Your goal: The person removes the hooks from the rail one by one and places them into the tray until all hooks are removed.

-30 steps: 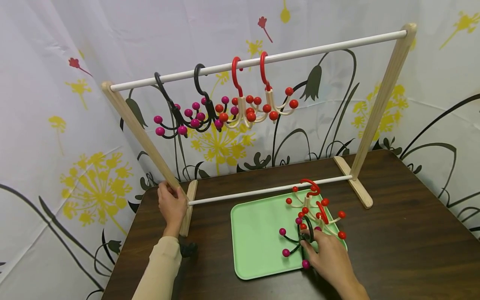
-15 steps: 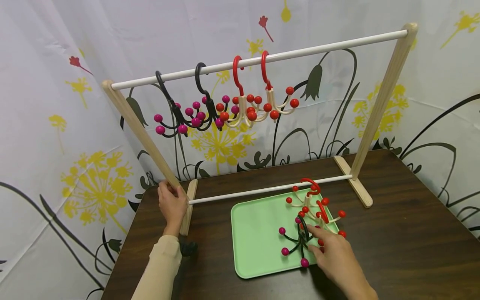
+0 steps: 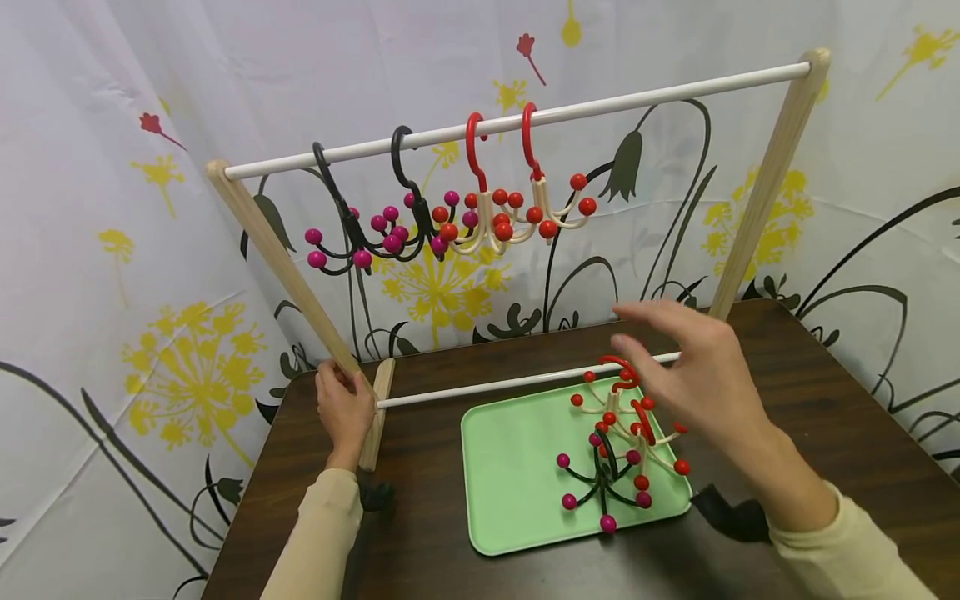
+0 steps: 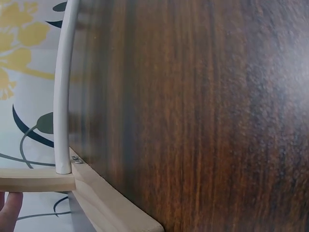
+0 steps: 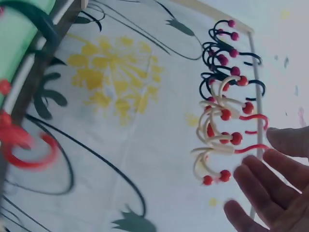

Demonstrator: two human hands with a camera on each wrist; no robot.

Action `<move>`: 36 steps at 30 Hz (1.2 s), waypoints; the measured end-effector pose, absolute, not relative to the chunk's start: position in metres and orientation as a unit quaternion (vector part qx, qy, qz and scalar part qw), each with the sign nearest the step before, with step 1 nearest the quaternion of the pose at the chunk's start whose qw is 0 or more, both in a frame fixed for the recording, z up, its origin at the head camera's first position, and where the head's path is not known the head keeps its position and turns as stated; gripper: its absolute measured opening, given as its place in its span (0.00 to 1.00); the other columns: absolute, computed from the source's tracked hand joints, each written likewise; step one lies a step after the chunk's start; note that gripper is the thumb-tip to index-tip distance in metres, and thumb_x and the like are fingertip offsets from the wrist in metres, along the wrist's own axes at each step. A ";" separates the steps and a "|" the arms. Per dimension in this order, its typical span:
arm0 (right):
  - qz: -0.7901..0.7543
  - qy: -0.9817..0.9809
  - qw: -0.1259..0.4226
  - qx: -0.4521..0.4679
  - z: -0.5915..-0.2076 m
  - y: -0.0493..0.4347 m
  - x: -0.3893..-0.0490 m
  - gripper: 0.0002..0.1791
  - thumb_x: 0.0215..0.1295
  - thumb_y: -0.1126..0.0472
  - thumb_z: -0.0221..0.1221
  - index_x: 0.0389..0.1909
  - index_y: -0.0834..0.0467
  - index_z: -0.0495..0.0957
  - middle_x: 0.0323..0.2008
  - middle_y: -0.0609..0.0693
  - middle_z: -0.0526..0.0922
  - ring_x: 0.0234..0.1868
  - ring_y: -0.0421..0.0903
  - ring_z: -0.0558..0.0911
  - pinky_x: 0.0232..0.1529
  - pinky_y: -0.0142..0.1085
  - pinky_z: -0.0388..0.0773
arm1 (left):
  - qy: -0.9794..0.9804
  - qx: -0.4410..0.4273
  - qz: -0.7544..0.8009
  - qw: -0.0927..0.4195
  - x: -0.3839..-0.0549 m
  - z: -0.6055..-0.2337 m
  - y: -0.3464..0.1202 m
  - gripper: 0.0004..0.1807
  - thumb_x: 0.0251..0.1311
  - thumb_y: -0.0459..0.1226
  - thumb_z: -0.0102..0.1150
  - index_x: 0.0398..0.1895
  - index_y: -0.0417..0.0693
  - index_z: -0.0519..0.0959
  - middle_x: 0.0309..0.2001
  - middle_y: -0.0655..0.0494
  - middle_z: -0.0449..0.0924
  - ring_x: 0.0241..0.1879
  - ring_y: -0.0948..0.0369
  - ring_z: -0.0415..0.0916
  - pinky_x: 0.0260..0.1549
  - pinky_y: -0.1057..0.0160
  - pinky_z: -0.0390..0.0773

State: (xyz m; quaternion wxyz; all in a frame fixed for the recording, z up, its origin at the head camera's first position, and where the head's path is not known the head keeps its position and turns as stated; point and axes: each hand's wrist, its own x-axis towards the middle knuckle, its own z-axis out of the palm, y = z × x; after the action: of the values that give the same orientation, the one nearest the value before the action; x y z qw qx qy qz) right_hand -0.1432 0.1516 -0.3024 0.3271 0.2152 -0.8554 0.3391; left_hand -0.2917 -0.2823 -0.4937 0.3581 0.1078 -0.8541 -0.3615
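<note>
My left hand (image 3: 347,417) grips the left wooden post (image 3: 281,258) of a garment rack, low down near its foot. In the left wrist view, fingertips (image 4: 10,209) show against the post. My right hand (image 3: 701,375) is raised over the right side of a green tray (image 3: 502,467), thumb and fingers apart, holding nothing. On that tray sit a black multi-arm hanger with magenta balls (image 3: 602,482) and two cream hangers with red hooks and red balls, one of them (image 3: 613,404) farther back. The right hand partly covers the other cream hanger (image 3: 652,454).
From the rack's white top rail (image 3: 637,102) hang two black hangers, one at far left (image 3: 348,225), and two cream ones with red hooks, the rightmost (image 3: 538,196) included. A lower white bar (image 3: 487,389) runs behind the tray. A patterned curtain (image 3: 150,100) backs the brown table (image 3: 847,417).
My right hand has let go of the black hanger on the tray and lifted up, toward the rack. The left hand has stayed on the post.
</note>
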 end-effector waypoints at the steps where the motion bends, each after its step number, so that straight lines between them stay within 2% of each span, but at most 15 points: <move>1: 0.343 -0.852 0.331 0.219 -0.292 0.150 -0.153 0.20 0.57 0.68 0.69 0.52 0.60 0.82 0.47 0.52 0.85 0.50 0.48 0.81 0.51 0.41 0.75 | -0.855 0.110 -0.361 0.357 -0.292 -0.494 -0.283 0.17 0.62 0.34 0.58 0.52 0.39 0.69 0.39 0.41 0.69 0.33 0.41 0.72 0.33 0.42 0.67; 5: 0.351 -0.844 0.337 0.224 -0.252 0.143 -0.195 0.22 0.62 0.66 0.64 0.58 0.61 0.78 0.53 0.56 0.82 0.56 0.53 0.78 0.56 0.49 0.71 | -0.856 0.112 -0.359 0.355 -0.291 -0.493 -0.283 0.17 0.62 0.34 0.58 0.52 0.39 0.69 0.39 0.42 0.70 0.33 0.41 0.72 0.32 0.42 0.67; 8: 0.350 -0.855 0.319 0.212 -0.231 0.140 -0.222 0.24 0.67 0.62 0.61 0.63 0.61 0.74 0.58 0.57 0.79 0.61 0.52 0.75 0.60 0.49 0.68 | -0.856 0.110 -0.360 0.354 -0.292 -0.493 -0.283 0.17 0.63 0.34 0.57 0.53 0.39 0.69 0.39 0.42 0.70 0.33 0.42 0.72 0.32 0.43 0.67; 13: 0.331 -0.884 0.259 0.206 -0.212 0.132 -0.259 0.28 0.69 0.57 0.59 0.68 0.59 0.69 0.63 0.56 0.75 0.65 0.50 0.72 0.62 0.47 0.67 | -0.854 0.109 -0.361 0.358 -0.291 -0.493 -0.284 0.17 0.63 0.34 0.58 0.53 0.39 0.69 0.39 0.42 0.70 0.33 0.42 0.72 0.32 0.42 0.67; 19: 0.325 -0.906 0.190 0.192 -0.204 0.117 -0.285 0.29 0.70 0.53 0.57 0.70 0.57 0.68 0.63 0.54 0.76 0.63 0.52 0.73 0.60 0.49 0.68 | -0.855 0.110 -0.359 0.357 -0.291 -0.493 -0.284 0.17 0.63 0.34 0.58 0.52 0.40 0.69 0.39 0.42 0.70 0.33 0.41 0.72 0.31 0.42 0.67; 23: 0.320 -0.917 0.167 0.168 -0.204 0.110 -0.291 0.27 0.70 0.52 0.56 0.67 0.56 0.71 0.57 0.54 0.80 0.63 0.51 0.73 0.59 0.49 0.68 | -0.857 0.109 -0.359 0.353 -0.291 -0.493 -0.283 0.17 0.63 0.35 0.58 0.52 0.40 0.69 0.39 0.43 0.70 0.32 0.42 0.72 0.31 0.43 0.67; 30: 0.297 -0.926 0.192 0.130 -0.207 0.107 -0.293 0.21 0.70 0.55 0.56 0.59 0.59 0.78 0.46 0.55 0.86 0.50 0.49 0.81 0.51 0.46 0.72 | -0.858 0.095 -0.360 0.355 -0.291 -0.492 -0.280 0.16 0.64 0.35 0.56 0.53 0.39 0.69 0.40 0.42 0.70 0.33 0.43 0.71 0.31 0.43 0.67; 36: 0.323 -0.910 0.228 0.125 -0.205 0.108 -0.295 0.18 0.69 0.55 0.58 0.56 0.59 0.81 0.46 0.53 0.86 0.45 0.48 0.85 0.44 0.42 0.77 | -0.856 0.089 -0.356 0.364 -0.291 -0.493 -0.283 0.17 0.64 0.35 0.56 0.53 0.38 0.69 0.39 0.41 0.69 0.33 0.43 0.70 0.32 0.44 0.67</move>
State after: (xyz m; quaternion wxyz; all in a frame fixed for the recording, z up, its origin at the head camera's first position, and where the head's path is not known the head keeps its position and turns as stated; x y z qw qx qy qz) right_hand -0.2948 0.1085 -0.2055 0.2285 0.1245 -0.9099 0.3231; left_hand -0.2909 -0.2829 -0.4935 0.3644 0.0886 -0.8558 -0.3563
